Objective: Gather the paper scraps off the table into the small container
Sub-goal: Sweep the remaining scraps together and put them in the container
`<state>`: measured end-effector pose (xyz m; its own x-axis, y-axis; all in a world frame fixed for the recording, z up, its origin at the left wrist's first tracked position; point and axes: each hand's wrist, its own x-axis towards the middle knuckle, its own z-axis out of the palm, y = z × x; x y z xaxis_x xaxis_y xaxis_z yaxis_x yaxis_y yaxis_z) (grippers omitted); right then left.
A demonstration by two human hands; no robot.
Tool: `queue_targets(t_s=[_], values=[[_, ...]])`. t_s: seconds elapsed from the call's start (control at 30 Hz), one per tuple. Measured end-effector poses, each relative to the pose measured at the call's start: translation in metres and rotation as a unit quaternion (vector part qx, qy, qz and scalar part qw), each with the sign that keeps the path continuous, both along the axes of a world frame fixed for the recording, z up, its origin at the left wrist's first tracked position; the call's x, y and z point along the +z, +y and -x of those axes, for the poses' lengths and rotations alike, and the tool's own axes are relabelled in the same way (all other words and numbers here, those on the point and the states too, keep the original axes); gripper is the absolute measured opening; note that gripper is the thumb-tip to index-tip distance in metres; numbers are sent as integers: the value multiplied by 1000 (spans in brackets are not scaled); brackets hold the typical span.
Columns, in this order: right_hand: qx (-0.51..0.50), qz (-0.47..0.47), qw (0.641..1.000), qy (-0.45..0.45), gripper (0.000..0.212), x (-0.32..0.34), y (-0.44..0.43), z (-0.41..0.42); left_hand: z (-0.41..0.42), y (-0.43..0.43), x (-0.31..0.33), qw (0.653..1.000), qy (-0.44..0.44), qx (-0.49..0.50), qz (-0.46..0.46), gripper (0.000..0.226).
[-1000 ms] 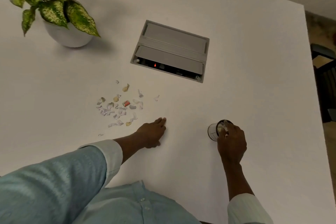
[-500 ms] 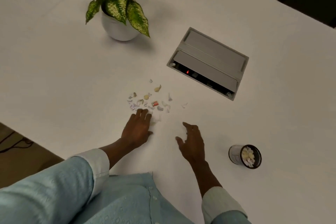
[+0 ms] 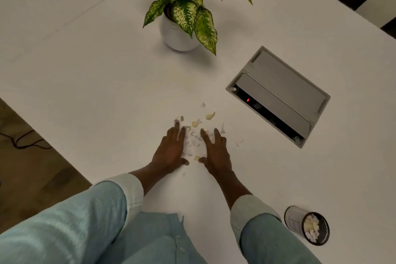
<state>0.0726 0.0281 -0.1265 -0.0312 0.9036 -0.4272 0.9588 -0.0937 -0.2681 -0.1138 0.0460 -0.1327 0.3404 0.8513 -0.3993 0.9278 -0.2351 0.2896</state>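
Note:
Small white and yellowish paper scraps (image 3: 195, 135) lie scattered on the white table (image 3: 85, 75). My left hand (image 3: 171, 150) lies flat on the table at the left side of the scraps, fingers stretched out. My right hand (image 3: 216, 151) lies flat at their right side, fingers spread, so the scraps sit between both hands. A few scraps lie beyond the fingertips, and one lies near my left wrist. The small container (image 3: 307, 225), a round cup with a dark rim, stands at the lower right with several scraps inside it, apart from both hands.
A potted plant (image 3: 182, 13) in a white pot stands behind the scraps. A grey cable box (image 3: 280, 94) is set into the table at the right, with a small red light. The table's left edge runs diagonally at the left, with floor below.
My right hand left the container and came over to the right side of the scraps. My left hand slid forward along their left side. The view shifted left.

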Motion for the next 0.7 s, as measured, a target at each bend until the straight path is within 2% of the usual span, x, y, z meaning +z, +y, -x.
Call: queue_targets(t_s=[0.13, 0.33, 0.43, 0.57, 0.7], values=[[66, -11, 997, -31, 93, -2, 11, 8, -6, 2, -1, 999, -36, -18, 5, 103], [92, -39, 994, -39, 32, 0, 1, 16, -5, -8, -2, 996, -74, -55, -22, 39], [86, -47, 994, -40, 20, -2, -8, 15, -6, -9, 1, 994, -93, -52, -33, 12], [43, -72, 996, -1, 22, -8, -18, 8, -9, -8, 0, 993, -73, -85, -38, 18], [-80, -87, 989, 84, 25, -8, -33, -1, -8, -9, 3, 994, -79, -71, -36, 18]])
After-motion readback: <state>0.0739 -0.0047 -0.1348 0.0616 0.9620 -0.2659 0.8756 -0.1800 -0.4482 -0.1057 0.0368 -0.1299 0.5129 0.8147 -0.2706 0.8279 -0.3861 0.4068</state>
